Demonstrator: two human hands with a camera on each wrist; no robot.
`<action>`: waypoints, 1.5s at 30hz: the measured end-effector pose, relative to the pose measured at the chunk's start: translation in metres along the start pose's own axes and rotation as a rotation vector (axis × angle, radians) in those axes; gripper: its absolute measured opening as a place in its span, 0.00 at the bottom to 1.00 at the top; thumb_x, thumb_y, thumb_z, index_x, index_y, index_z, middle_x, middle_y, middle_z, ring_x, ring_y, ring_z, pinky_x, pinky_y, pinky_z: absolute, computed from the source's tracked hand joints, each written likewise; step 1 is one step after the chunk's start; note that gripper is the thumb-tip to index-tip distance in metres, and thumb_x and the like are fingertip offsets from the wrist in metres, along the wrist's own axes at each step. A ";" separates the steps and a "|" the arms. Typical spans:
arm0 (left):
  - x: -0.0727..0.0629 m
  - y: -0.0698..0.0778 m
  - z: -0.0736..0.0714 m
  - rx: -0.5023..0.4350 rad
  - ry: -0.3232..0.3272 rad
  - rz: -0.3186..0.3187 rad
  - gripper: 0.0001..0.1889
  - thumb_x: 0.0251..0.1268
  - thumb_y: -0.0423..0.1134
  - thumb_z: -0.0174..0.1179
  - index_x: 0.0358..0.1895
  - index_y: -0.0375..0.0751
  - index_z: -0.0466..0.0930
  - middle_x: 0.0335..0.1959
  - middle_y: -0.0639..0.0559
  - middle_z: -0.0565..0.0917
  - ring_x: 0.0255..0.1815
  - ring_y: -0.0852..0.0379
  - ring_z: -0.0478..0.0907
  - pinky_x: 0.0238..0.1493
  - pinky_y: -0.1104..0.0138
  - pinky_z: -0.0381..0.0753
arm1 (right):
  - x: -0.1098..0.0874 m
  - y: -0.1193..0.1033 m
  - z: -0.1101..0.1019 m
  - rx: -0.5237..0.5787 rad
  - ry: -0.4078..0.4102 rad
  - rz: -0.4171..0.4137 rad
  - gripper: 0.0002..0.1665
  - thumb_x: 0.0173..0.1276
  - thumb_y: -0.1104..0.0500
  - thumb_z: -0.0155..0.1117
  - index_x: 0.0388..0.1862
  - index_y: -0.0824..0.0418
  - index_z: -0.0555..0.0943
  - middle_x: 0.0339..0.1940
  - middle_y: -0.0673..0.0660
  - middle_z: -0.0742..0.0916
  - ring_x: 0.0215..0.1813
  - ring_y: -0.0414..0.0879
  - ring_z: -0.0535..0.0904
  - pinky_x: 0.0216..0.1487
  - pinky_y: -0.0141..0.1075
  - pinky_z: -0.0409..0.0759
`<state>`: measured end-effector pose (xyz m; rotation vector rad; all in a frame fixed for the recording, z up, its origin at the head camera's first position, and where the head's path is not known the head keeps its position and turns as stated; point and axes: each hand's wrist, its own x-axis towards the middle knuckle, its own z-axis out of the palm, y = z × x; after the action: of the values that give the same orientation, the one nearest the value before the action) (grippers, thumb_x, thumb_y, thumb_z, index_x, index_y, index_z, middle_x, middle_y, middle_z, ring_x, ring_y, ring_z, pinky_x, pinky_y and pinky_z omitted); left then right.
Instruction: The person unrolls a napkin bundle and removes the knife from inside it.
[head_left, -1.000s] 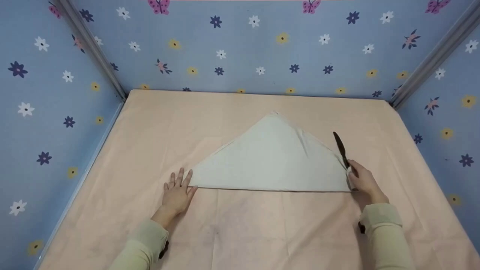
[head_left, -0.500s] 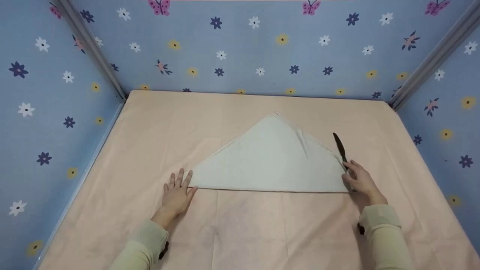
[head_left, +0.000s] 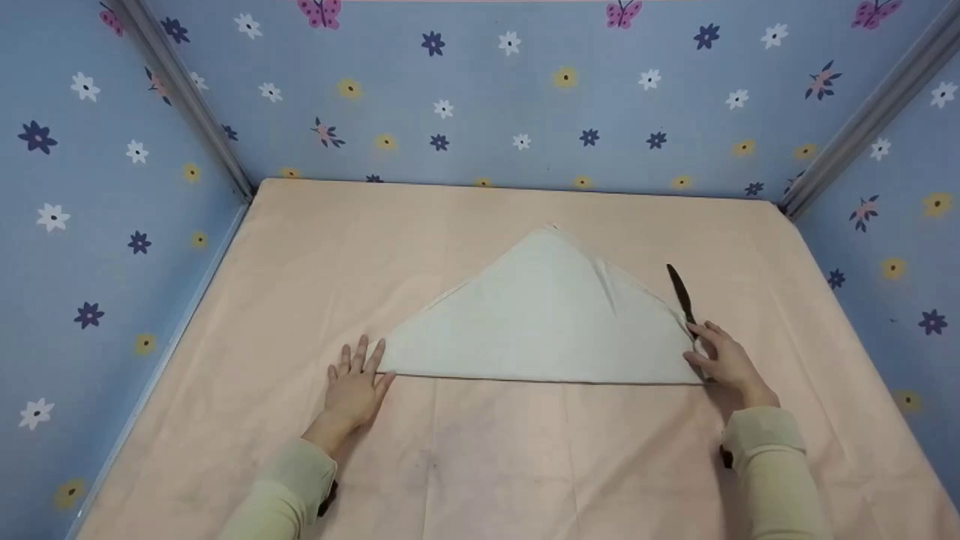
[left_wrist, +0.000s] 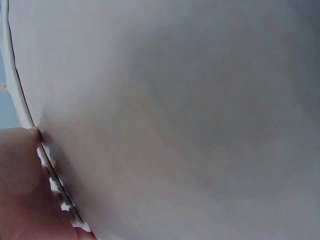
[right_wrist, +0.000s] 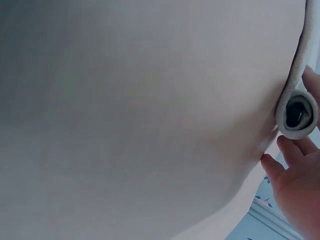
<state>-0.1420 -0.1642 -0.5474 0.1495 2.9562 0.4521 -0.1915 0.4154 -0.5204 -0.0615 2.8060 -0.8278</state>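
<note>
A pale napkin (head_left: 540, 315) lies folded in a triangle, its long straight edge toward me and its point away. My left hand (head_left: 352, 390) rests with fingers spread on its left corner. At the right corner my right hand (head_left: 724, 364) holds the napkin's rolled edge together with a dark table knife (head_left: 679, 292). The knife's blade sticks out past the fingers, pointing away from me. In the right wrist view the rolled edge (right_wrist: 297, 131) curls round a dark core, with the thumb (right_wrist: 312, 82) on one side and the fingers (right_wrist: 287, 150) on the other.
The table wears a peach cloth (head_left: 480, 457) with light creases. Blue flowered panels (head_left: 480, 97) stand at the back and both sides, with grey posts (head_left: 187, 105) at the rear corners. Pale sleeves (head_left: 772, 472) cover both forearms.
My right thumb and fingers have shifted slightly left, onto the napkin's right edge over the knife. The left hand stays in place, and the triangle lies as before.
</note>
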 end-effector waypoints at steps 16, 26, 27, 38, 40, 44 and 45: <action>0.001 0.000 0.001 0.011 0.001 -0.004 0.32 0.68 0.54 0.37 0.69 0.43 0.46 0.69 0.37 0.43 0.66 0.33 0.37 0.59 0.38 0.42 | -0.002 0.005 -0.003 0.014 0.008 -0.015 0.33 0.64 0.59 0.56 0.65 0.65 0.59 0.65 0.76 0.53 0.63 0.73 0.48 0.59 0.61 0.49; 0.000 0.001 -0.001 0.002 0.000 0.000 0.32 0.68 0.55 0.38 0.70 0.44 0.45 0.69 0.38 0.43 0.67 0.34 0.37 0.59 0.38 0.42 | -0.004 0.005 -0.005 -0.004 0.037 -0.050 0.30 0.64 0.63 0.54 0.64 0.67 0.60 0.64 0.77 0.56 0.62 0.72 0.51 0.58 0.61 0.52; 0.000 0.001 -0.001 -0.002 0.001 0.000 0.32 0.68 0.54 0.38 0.70 0.44 0.45 0.69 0.38 0.43 0.67 0.34 0.37 0.59 0.38 0.42 | -0.004 0.005 -0.006 -0.005 0.039 -0.054 0.30 0.64 0.63 0.54 0.64 0.67 0.61 0.63 0.77 0.57 0.62 0.72 0.51 0.58 0.61 0.53; 0.001 0.000 0.000 0.000 0.005 -0.001 0.32 0.68 0.54 0.38 0.70 0.43 0.45 0.69 0.38 0.42 0.67 0.34 0.36 0.59 0.39 0.42 | -0.005 0.005 -0.009 -0.010 0.040 -0.024 0.30 0.64 0.65 0.52 0.64 0.67 0.60 0.63 0.76 0.57 0.63 0.72 0.50 0.59 0.60 0.51; 0.001 0.000 0.001 0.003 0.001 -0.002 0.32 0.68 0.54 0.38 0.70 0.43 0.45 0.69 0.38 0.42 0.67 0.34 0.36 0.59 0.39 0.42 | -0.006 0.006 -0.010 -0.006 0.040 -0.013 0.30 0.64 0.65 0.52 0.64 0.67 0.60 0.63 0.76 0.57 0.63 0.72 0.50 0.59 0.60 0.50; 0.001 -0.001 0.000 0.008 -0.005 -0.005 0.32 0.69 0.54 0.37 0.70 0.43 0.44 0.69 0.37 0.42 0.67 0.33 0.36 0.59 0.38 0.41 | -0.006 0.007 -0.012 -0.001 0.038 0.008 0.30 0.64 0.66 0.52 0.65 0.66 0.59 0.64 0.75 0.57 0.63 0.71 0.50 0.60 0.58 0.51; 0.001 -0.001 0.000 0.009 -0.006 -0.006 0.32 0.69 0.54 0.37 0.70 0.43 0.44 0.69 0.37 0.42 0.67 0.33 0.36 0.59 0.39 0.41 | -0.007 0.007 -0.012 0.001 0.037 0.011 0.31 0.64 0.66 0.52 0.66 0.66 0.58 0.64 0.75 0.58 0.63 0.70 0.50 0.60 0.58 0.51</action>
<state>-0.1427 -0.1646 -0.5481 0.1423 2.9524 0.4363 -0.1876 0.4285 -0.5126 -0.0307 2.8378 -0.8365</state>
